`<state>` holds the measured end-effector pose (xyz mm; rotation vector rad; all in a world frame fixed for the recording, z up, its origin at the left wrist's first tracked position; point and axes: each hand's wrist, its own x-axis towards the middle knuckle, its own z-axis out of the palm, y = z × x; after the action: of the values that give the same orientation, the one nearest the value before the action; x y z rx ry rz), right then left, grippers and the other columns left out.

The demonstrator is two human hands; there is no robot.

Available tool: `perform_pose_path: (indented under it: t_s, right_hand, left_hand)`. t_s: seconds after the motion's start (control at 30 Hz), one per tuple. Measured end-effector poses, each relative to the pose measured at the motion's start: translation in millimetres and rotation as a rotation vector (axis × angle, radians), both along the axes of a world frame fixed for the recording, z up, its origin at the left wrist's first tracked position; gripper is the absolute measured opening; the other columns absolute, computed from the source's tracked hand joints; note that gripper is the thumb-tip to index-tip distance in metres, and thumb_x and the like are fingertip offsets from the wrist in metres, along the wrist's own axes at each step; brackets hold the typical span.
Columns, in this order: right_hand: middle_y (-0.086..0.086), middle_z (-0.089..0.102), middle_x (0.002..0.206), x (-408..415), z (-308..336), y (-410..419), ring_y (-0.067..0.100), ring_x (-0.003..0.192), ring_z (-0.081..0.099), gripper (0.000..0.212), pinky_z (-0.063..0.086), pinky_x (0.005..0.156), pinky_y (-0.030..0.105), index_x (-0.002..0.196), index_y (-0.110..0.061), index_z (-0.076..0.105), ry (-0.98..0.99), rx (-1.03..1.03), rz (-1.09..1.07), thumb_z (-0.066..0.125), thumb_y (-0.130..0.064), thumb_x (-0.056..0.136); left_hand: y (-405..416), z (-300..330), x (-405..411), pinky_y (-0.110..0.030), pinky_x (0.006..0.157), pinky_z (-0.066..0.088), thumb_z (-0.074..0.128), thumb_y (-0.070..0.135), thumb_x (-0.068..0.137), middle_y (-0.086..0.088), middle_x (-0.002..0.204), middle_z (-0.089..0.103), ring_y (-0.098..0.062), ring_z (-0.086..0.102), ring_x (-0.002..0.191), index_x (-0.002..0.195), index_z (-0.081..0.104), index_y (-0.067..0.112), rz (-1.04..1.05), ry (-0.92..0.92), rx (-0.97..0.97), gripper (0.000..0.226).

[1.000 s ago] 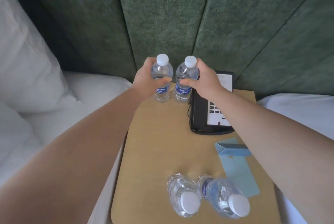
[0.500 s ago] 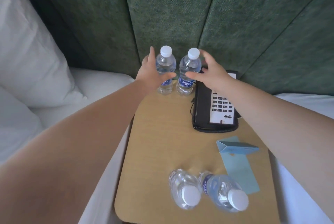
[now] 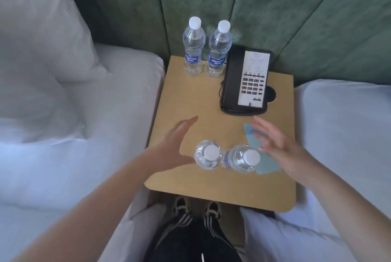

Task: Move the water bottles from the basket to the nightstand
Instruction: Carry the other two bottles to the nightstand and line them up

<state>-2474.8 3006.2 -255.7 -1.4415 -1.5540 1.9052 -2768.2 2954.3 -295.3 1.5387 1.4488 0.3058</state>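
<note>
Nearest the camera, two hands hang over the front half of the counter (image 3: pixel 186 101), the nightstand of the task, both spread wide and holding nothing. The left hand (image 3: pixel 175 147) is palm inward, fingers pointing away from the person, just left of the near left bottle (image 3: pixel 208 157). The right hand (image 3: pixel 275 147) mirrors it, fingers fanned over a blue card (image 3: pixel 266 166), just right of the near right bottle (image 3: pixel 240 160).

The two near bottles stand upright between the hands, seen almost from straight above, so their white caps face the camera and their long axes run nearly along the line of sight. They stand side by side, touching or nearly so. Each hand is nearer its own bottle, and the pair sits squarely in the gap between the palms. A grasp would likely mean closing inward from both sides, wrapping each bottle's side, not its cap.

Farther back, a black phone (image 3: pixel 245 84) sits on the right of the counter. Beyond it, at the back left by the green padded wall, the far left bottle (image 3: pixel 193 48) and the far right bottle (image 3: pixel 219 50) stand upright close together, well apart from both hands.

No basket is in view. With four bottles on the counter, the task looks largely or wholly done.
</note>
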Motion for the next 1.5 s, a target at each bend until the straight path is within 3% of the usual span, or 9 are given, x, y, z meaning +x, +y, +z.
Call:
perform_pose_path:
  t_s: [0.13, 0.27, 0.6, 0.73, 0.9, 1.07, 1.27, 1.4, 1.5]
  right_hand:
    - [-0.029, 0.024, 0.148, 1.1, -12.8, -42.1, -0.001, 0.14, 0.024, 0.103, 0.031, 0.113, 0.036, 0.136, -0.059, 0.02, -0.047, 0.02, 0.032, 0.08, -0.059, 0.052]
    - [-0.028, 0.029, 0.145, -16.7, -31.8, -60.9, -0.002, 0.137, 0.026, 0.114, 0.027, 0.114, 0.037, 0.142, -0.049, 0.022, -0.159, 0.134, -0.071, 0.081, -0.056, 0.045]
    - [-0.021, 0.053, 0.123, -29.8, -54.3, -41.7, 0.0, 0.118, 0.047, 0.069, 0.042, 0.102, 0.035, 0.122, -0.042, 0.048, -0.232, 0.387, -0.149, 0.085, -0.03, 0.065]
    - [-0.012, 0.056, 0.127, -44.2, -54.5, -9.7, 0.011, 0.118, 0.052, 0.072, 0.043, 0.101, 0.038, 0.127, -0.04, 0.047, -0.201, 0.373, -0.067, 0.085, -0.025, 0.067]
    - [-0.025, 0.052, 0.116, -66.4, -53.7, 34.3, -0.001, 0.105, 0.053, 0.073, 0.041, 0.091, 0.018, 0.125, -0.038, 0.041, -0.158, 0.398, 0.061, 0.084, -0.021, 0.068]
    - [-0.016, 0.053, 0.114, -87.1, -53.9, 82.5, -0.001, 0.103, 0.053, 0.068, 0.043, 0.088, 0.019, 0.118, -0.036, 0.042, -0.166, 0.417, 0.138, 0.085, -0.025, 0.066]
    - [-0.007, 0.038, 0.131, -104.6, -42.6, 134.9, 0.012, 0.122, 0.043, 0.072, 0.043, 0.104, 0.037, 0.133, -0.03, 0.046, -0.195, 0.453, 0.276, 0.081, -0.015, 0.072]
    - [-0.009, 0.027, 0.154, -101.5, -38.0, 146.5, 0.011, 0.139, 0.029, 0.096, 0.026, 0.114, 0.036, 0.147, -0.043, 0.02, -0.26, 0.431, 0.386, 0.08, -0.028, 0.073]
    - [-0.007, 0.022, 0.156, -101.4, -38.8, 139.2, 0.012, 0.137, 0.03, 0.115, 0.028, 0.109, 0.034, 0.148, -0.042, 0.008, -0.268, 0.413, 0.257, 0.08, -0.05, 0.059]
  left_hand:
    - [-38.4, -2.2, 24.6, -0.012, 0.103, 0.02, 0.086, 0.041, 0.063, 0.024, 0.15, 0.018, 0.014, 0.02, 0.132, 0.145, 0.003, 0.055, 0.018, -0.096, 0.005, 0.118]
    - [-55.3, -7.2, 59.8, -0.011, 0.098, 0.027, 0.084, 0.055, 0.057, 0.025, 0.145, 0.028, 0.015, 0.027, 0.129, 0.143, 0.016, 0.051, 0.245, -0.166, 0.07, 0.11]
    - [-34.8, -17.9, 71.6, -0.002, 0.079, 0.036, 0.084, 0.032, 0.069, 0.019, 0.118, 0.056, 0.0, 0.051, 0.108, 0.12, 0.046, 0.041, 0.459, -0.189, 0.142, 0.064]
    - [-10.7, -17.3, 49.6, -0.022, 0.085, 0.046, 0.084, 0.029, 0.07, 0.012, 0.119, 0.058, -0.008, 0.055, 0.106, 0.125, 0.049, 0.035, 0.354, -0.172, 0.134, 0.065]
    - [33.2, -11.9, 18.1, -0.041, 0.1, 0.046, 0.086, 0.021, 0.067, 0.0, 0.127, 0.046, -0.018, 0.049, 0.116, 0.13, 0.054, 0.028, 0.331, -0.097, 0.177, 0.071]
    - [87.1, -3.9, -17.2, -0.03, 0.102, 0.038, 0.083, 0.017, 0.072, -0.002, 0.13, 0.054, -0.018, 0.05, 0.119, 0.136, 0.049, 0.023, 0.258, -0.016, 0.18, 0.073]
    - [134.1, 12.3, -42.8, 0.008, 0.062, 0.032, 0.073, 0.011, 0.082, 0.009, 0.114, 0.057, -0.001, 0.054, 0.094, 0.134, 0.046, 0.02, 0.163, 0.02, 0.123, 0.06]
    - [136.4, 10.1, -45.5, 0.0, 0.078, 0.037, 0.074, 0.011, 0.081, 0.009, 0.116, 0.054, 0.014, 0.053, 0.1, 0.129, 0.04, 0.033, 0.212, -0.088, 0.144, 0.063]
    - [127.2, -2.0, -48.7, -0.02, 0.095, 0.036, 0.079, 0.029, 0.078, 0.011, 0.138, 0.046, 0.001, 0.043, 0.12, 0.143, 0.032, 0.033, 0.4, -0.15, 0.16, 0.08]
